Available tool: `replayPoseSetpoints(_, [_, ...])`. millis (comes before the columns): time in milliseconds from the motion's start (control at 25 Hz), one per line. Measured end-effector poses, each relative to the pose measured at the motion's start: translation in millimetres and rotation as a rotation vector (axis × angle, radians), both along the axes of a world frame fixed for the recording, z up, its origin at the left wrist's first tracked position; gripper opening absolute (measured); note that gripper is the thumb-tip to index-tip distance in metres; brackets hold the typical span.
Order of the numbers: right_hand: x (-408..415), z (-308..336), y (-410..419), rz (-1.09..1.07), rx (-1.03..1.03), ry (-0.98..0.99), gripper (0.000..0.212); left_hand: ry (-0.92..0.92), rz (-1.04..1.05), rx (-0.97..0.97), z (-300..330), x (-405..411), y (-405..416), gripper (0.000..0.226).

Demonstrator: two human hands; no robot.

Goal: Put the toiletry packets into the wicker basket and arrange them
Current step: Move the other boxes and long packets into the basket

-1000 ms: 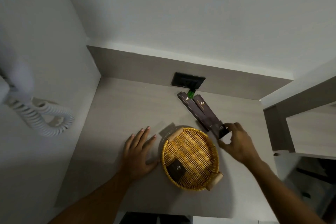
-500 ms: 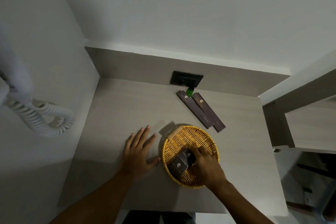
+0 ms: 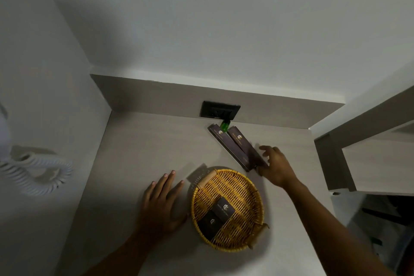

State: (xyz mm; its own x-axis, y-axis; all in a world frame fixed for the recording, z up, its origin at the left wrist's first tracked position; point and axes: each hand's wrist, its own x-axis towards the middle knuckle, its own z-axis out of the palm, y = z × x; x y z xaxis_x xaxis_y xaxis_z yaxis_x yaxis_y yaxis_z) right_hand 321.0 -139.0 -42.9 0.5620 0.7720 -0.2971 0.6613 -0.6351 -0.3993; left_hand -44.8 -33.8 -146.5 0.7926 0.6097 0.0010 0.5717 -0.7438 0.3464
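A round wicker basket [image 3: 244, 188] sits on the grey counter, with two small dark packets [image 3: 223, 208] [image 3: 209, 224] lying side by side in its lower left part. Two long dark packets [image 3: 240, 141] [image 3: 226, 145] lie side by side on the counter behind the basket, angled toward the wall. My right hand [image 3: 276, 166] is at their near end, fingers spread and touching the packets; a grip is not visible. My left hand [image 3: 160, 204] lies flat on the counter, fingers apart, just left of the basket.
A small green bottle [image 3: 224, 125] stands at the far end of the long packets under a black wall socket [image 3: 219, 109]. A white coiled cord [image 3: 33, 175] hangs on the left wall. A shelf unit [image 3: 367, 154] borders the counter on the right.
My right hand picked up a small packet near the long packets, set it in the basket beside the first one, then moved back to the near end of the long packets. The left hand stayed put.
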Motion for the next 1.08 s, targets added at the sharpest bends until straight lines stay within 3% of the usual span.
replayPoseSetpoints(120, [15, -19, 7, 0.016, -0.111, 0.062, 0.082, 0.012, -0.005, 0.014, -1, 0, 2, 0.088])
replayPoseSetpoints(320, [0, -35, -18, -0.160, -0.049, 0.071, 0.076, -0.004, 0.005, 0.032, 2, 1, -1, 0.088])
replayPoseSetpoints(440, [-2, -32, -42, -0.118, 0.006, -0.032, 0.064, -0.014, 0.026, 0.023, 5, 0, -2, 0.087])
replayPoseSetpoints(480, [6, -29, -42, -0.065, -0.003, -0.101, 0.059, -0.008, 0.027, 0.029, 6, 0, -2, 0.087])
replayPoseSetpoints(640, [39, -22, -26, 0.356, -0.273, -0.431, 0.085, 0.005, 0.002, 0.031, 7, 0, -2, 0.087])
replayPoseSetpoints(720, [43, -23, -21, 0.580, -0.326, -0.577, 0.073, 0.015, -0.001, 0.021, 7, 0, 1, 0.087])
replayPoseSetpoints(800, [46, -22, -26, 0.624, -0.298, -0.647, 0.053, 0.020, 0.007, 0.007, 5, 0, 1, 0.087])
replayPoseSetpoints(880, [48, -12, -35, 0.486, -0.218, -0.603, 0.044, 0.026, 0.010, -0.004, 4, 0, 1, 0.087])
replayPoseSetpoints(960, [52, 1, -52, 0.348, -0.077, -0.541, 0.048, 0.024, 0.015, -0.009, 3, 1, 0, 0.089])
replayPoseSetpoints(1080, [36, 18, -73, 0.424, 0.044, -0.524, 0.058, 0.034, 0.027, -0.022, 3, 1, 0, 0.089])
